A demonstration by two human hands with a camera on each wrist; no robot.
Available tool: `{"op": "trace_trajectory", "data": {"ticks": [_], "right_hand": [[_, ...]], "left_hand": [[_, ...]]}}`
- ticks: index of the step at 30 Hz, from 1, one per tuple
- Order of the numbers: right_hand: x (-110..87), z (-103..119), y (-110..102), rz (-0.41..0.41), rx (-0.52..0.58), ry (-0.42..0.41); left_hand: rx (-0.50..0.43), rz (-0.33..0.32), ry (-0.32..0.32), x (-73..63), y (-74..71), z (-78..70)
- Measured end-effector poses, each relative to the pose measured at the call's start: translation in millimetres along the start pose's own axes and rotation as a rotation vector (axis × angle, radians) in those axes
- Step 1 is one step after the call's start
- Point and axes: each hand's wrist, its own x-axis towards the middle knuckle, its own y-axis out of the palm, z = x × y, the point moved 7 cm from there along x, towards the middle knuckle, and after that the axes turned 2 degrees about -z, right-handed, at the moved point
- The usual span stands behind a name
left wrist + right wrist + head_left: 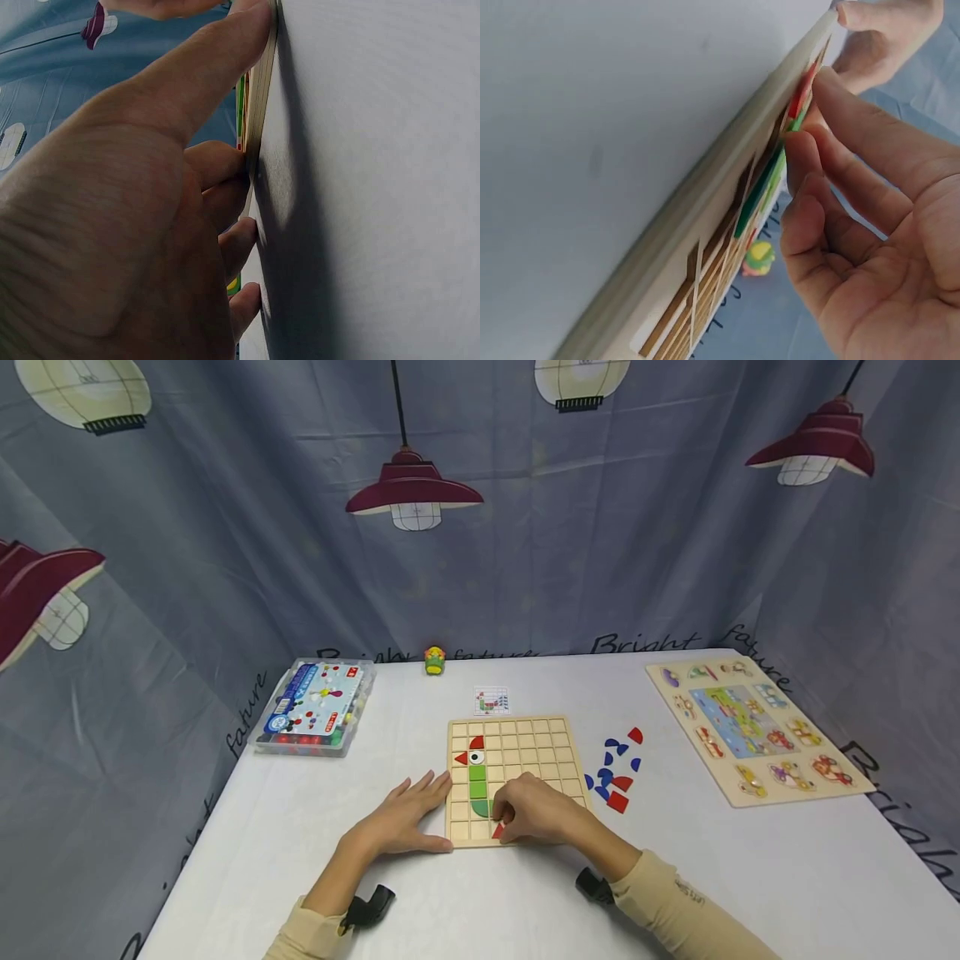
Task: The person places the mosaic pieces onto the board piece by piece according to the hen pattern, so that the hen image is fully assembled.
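Note:
A wooden grid board (525, 764) lies flat on the table. Down its left side run a red quarter-round, a red triangle beak, a round eye piece (476, 757), green squares (477, 781) and a green quarter-round (480, 808). My left hand (408, 814) lies spread at the board's left edge, thumb and fingertips touching it. Over the lower middle cells, my right hand (536, 810) pinches a red triangle (498, 832) between thumb and finger. The right wrist view shows that red piece (802, 94) at the thumb tip, low against the board. My right hand partly covers a green piece beside it.
Loose blue and red pieces (618, 802) lie right of the board. A small pattern card (491, 700) sits behind it, with a toy figure (434, 660) farther back. A clear plastic case (315, 706) stands left; a wooden picture puzzle (757, 727) lies right.

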Motion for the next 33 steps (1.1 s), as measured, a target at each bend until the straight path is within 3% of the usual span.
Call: {"op": "trace_trajectory", "data": {"ticks": [7,21,33], "right_hand": [[-5.0,-15.1,-14.4,-0.037,0.025,0.012],[-31.8,-76.9,-41.0,-0.062,0.119,0.074],[-68.0,-150.6,-72.7,-0.196,0.113,0.264]], "left_hand": [[-0.003,-0.007,-0.005,0.9,-1.2,-0.3],[0.008,-0.002,-0.020,1.0,2.3,3.9],[0.003,0.001,-0.015,1.2,2.8,1.2]]}}
